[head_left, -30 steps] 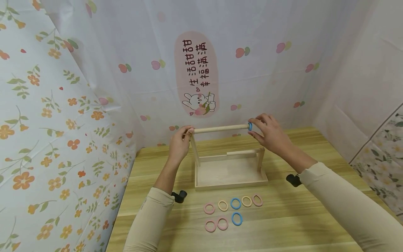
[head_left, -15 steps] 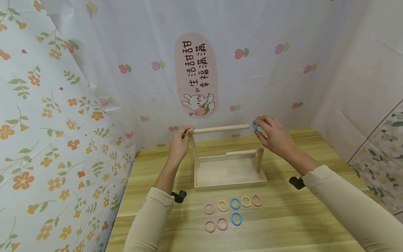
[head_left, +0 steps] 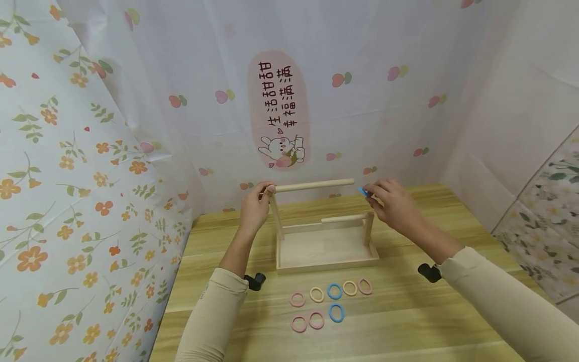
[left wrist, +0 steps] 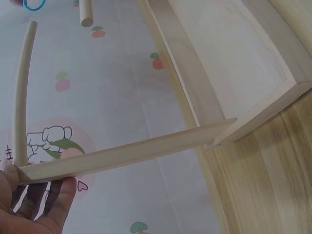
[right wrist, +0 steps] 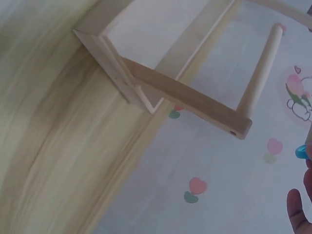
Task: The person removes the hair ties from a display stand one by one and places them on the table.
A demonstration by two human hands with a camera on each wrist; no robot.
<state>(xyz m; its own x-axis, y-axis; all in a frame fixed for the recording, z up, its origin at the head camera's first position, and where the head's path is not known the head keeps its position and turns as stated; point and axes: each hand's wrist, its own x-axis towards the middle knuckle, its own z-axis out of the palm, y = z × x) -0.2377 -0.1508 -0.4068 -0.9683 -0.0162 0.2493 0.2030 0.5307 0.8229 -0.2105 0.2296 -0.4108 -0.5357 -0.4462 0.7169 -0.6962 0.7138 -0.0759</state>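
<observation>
My left hand (head_left: 255, 208) grips the top of the tall post (left wrist: 126, 152) of a wooden stand, where the upper rod (head_left: 314, 185) joins it. That rod runs right to a free end. Just right of this end, my right hand (head_left: 393, 203) pinches a blue ring (head_left: 363, 191) between thumb and fingers. The ring is tilted and apart from the rod, as the left wrist view also shows. Below, a shorter post (right wrist: 187, 97) on the stand's right carries a lower rod (head_left: 344, 218) pointing left. The upper rod is bare along its visible length.
The stand's shallow tray (head_left: 327, 266) sits on the wood-grain table (head_left: 407, 311). In front of it lie several loose rings in two rows, including a pink ring (head_left: 290, 300), a yellow ring (head_left: 310, 295) and a blue ring (head_left: 329, 312). A printed curtain (head_left: 384, 125) hangs behind.
The blue ring has come away from the upper rod's free end. My right hand has carried it slightly right and down, and it has turned. My left hand keeps its grip.
</observation>
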